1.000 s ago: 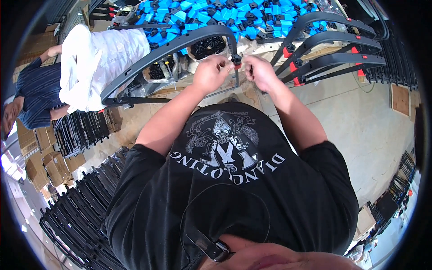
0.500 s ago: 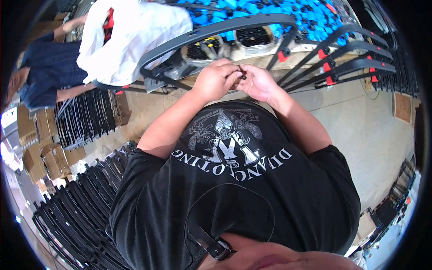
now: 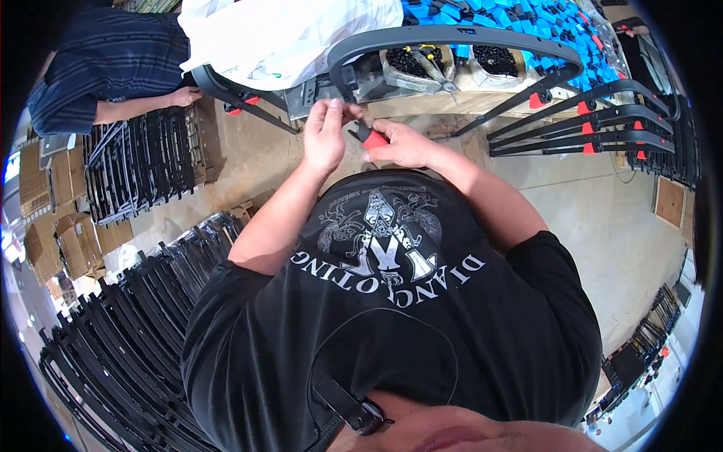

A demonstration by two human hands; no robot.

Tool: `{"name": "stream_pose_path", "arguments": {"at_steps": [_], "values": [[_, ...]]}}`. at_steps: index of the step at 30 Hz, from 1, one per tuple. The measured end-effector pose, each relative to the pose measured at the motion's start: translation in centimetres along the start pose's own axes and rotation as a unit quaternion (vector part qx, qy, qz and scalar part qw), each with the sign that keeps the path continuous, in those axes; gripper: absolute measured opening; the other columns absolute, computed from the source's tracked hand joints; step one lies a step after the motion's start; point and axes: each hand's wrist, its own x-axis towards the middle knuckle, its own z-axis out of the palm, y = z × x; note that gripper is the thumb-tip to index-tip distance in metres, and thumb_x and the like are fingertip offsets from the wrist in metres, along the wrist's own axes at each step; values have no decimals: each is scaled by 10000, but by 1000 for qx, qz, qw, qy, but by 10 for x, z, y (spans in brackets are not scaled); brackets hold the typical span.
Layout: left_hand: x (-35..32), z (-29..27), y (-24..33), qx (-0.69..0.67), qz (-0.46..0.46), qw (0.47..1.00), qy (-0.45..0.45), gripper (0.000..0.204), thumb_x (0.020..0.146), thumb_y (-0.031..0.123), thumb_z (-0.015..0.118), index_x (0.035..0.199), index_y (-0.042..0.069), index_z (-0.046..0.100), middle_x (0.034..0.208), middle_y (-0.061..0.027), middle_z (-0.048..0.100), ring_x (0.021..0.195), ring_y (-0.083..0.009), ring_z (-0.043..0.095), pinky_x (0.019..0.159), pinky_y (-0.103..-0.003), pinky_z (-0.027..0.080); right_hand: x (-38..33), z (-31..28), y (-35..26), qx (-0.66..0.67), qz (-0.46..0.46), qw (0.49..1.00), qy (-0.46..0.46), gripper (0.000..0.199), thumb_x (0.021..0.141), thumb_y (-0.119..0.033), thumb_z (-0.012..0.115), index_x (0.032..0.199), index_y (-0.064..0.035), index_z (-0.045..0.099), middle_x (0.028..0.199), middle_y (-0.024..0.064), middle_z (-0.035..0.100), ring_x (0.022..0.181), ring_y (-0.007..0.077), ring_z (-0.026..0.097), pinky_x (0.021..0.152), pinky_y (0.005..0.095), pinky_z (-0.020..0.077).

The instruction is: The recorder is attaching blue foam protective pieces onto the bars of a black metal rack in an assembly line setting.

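Right hand (image 3: 403,145) closed around a small red-handled tool (image 3: 370,136), handle showing between thumb and fingers, dark tip pointing left toward the other hand. Left hand (image 3: 325,134) raised just beside it, fingertips pinched together at the lower end of a curved dark-grey plastic frame (image 3: 444,36) (whatever small piece sits in that pinch too small to make out). Both hands nearly touching, held just above the chest of a black printed T-shirt (image 3: 384,301).

Frame arching up and to the right from the left grip, over the tabletop (image 3: 422,105), ending at a red clip on its far leg. Under the arch, clear bags of small black parts (image 3: 410,64) lying on the brown tabletop. Further back, a heap of blue plastic pieces (image 3: 512,19). At the right, several more dark frames with red clips (image 3: 595,124) stacked one over another, sticking out past the tabletop edge.

At the upper left, a white plastic bag (image 3: 279,34), and beside it a co-worker in a dark striped shirt (image 3: 98,68), one hand (image 3: 183,96) resting near a block of black frames (image 3: 143,162) stood on edge. Lower left, long rows of black frames (image 3: 128,339) on the floor, with cardboard boxes (image 3: 53,226) near the rim.
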Motion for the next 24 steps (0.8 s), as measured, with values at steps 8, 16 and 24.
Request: {"name": "stream_pose_path", "arguments": {"at_steps": [8, 16, 24], "values": [[17, -62, -17, 59, -127, 985, 97, 227, 1068, 229, 546, 1009, 13, 589, 834, -91, 675, 751, -190, 692, 679, -334, 582, 33, 27, 25, -106, 67, 992, 35, 592, 858, -493, 748, 1154, 0, 604, 1042, 171, 677, 989, 280, 640, 882, 391, 486], [24, -70, -25, 134, -147, 980, 3, 259, 1038, 138, 556, 1218, -32, 634, 867, -31, 627, 711, -98, 564, 646, -261, 503, 44, 38, 27, 21, 102, 982, 156, 586, 936, -449, 675, 1263, -2, 484, 1133, 182, 648, 1073, 276, 611, 945, 375, 464], [34, -73, -32, 38, -156, 986, -51, 126, 1028, 117, 588, 1045, -5, 612, 863, -67, 647, 718, -139, 599, 657, -293, 527, 56, 42, 28, -88, 111, 976, 166, 590, 921, -447, 694, 1207, 27, 490, 1110, 244, 658, 1038, 377, 657, 908, 439, 499]]}}
